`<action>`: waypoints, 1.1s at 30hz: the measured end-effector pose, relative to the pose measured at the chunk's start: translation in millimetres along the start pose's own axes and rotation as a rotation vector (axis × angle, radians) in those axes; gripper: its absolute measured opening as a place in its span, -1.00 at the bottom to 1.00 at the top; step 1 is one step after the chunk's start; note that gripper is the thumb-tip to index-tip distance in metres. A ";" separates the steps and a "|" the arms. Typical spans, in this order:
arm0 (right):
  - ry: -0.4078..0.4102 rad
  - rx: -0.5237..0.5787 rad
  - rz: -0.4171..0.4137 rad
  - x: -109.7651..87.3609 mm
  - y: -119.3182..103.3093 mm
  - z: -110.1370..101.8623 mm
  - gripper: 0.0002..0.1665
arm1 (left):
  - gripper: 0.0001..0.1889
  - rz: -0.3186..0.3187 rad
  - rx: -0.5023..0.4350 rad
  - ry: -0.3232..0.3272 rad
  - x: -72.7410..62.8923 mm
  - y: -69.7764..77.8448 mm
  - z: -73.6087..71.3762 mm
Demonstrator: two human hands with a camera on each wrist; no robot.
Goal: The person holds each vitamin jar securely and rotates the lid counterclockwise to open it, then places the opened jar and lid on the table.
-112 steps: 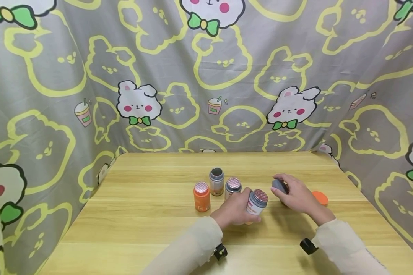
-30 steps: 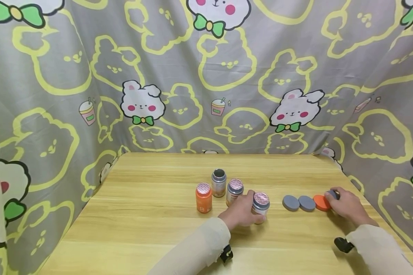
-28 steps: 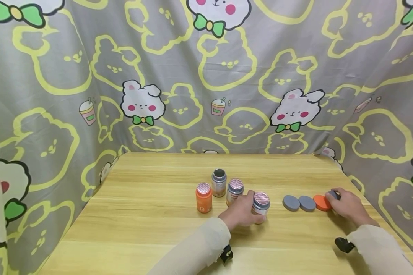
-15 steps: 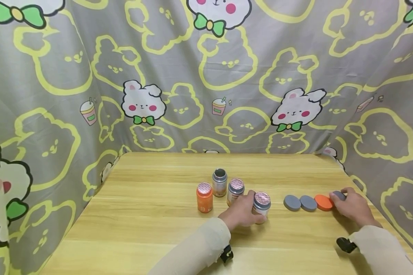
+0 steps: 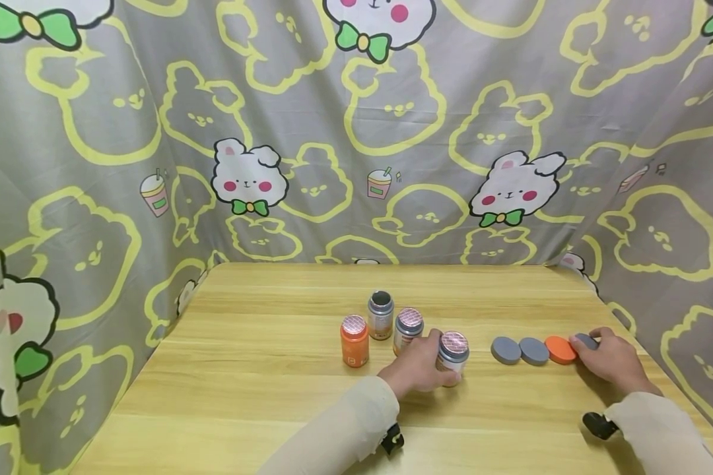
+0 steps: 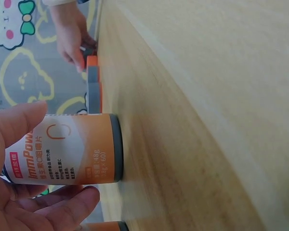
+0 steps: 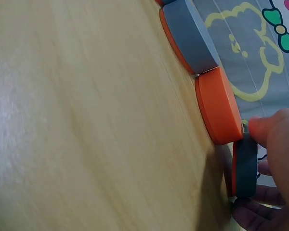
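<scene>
My left hand (image 5: 423, 367) grips a white-and-orange supplement bottle (image 5: 453, 361), thumb on one side and fingers on the other. In the left wrist view the bottle (image 6: 70, 150) stands with its grey base at the table, a large C on its label. Its mouth carries a silvery-pink foil seal. At the right my right hand (image 5: 612, 356) pinches a grey cap (image 7: 245, 166) at the end of a row. Next to it in that row lie an orange cap (image 5: 561, 349) and two more grey caps, the nearer a grey cap (image 5: 534, 351), the farther a grey cap (image 5: 506, 350).
Left of my left hand stand an orange bottle (image 5: 354, 343) with foil seal, a grey bottle (image 5: 381, 316) with a dark mouth, and another foil-sealed grey bottle (image 5: 408, 330). The wooden table (image 5: 243, 382) ends at a patterned curtain (image 5: 309, 132) behind and on both sides.
Since the oldest frame, my left hand has set the bottle upright, and my right hand has moved right with a grey cap to the row's end. Over the last second both hands barely move.
</scene>
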State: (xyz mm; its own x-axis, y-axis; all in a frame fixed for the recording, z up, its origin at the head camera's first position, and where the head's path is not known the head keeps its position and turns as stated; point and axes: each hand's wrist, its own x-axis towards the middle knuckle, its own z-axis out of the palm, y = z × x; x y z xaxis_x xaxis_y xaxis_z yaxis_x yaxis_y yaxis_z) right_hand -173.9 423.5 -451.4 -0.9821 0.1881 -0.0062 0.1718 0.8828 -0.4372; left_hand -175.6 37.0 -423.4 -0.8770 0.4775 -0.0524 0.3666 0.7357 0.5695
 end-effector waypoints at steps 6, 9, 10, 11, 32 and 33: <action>-0.003 0.004 -0.001 0.4 1.1 1.5 -0.08 | -0.27 0.000 -0.007 -0.001 0.0 -1.2 -0.4; -0.004 0.006 -0.003 0.9 2.2 3.2 -0.09 | -0.27 -0.003 -0.001 -0.001 -0.2 -1.7 -0.3; -0.003 0.006 -0.004 1.2 2.5 3.7 -0.10 | -0.28 -0.005 0.001 -0.001 -0.4 -1.8 -0.6; -0.003 0.006 -0.006 1.4 2.7 3.9 -0.10 | -0.28 -0.007 0.002 -0.001 -0.4 -1.8 -1.0; 0.127 0.055 -0.101 -0.9 -24.3 -1.1 -0.20 | -0.20 0.014 -0.012 0.052 -13.7 4.6 -30.3; 0.130 0.056 -0.118 -1.8 -30.1 -2.2 -0.21 | -0.20 0.025 -0.019 0.064 -17.7 4.0 -35.1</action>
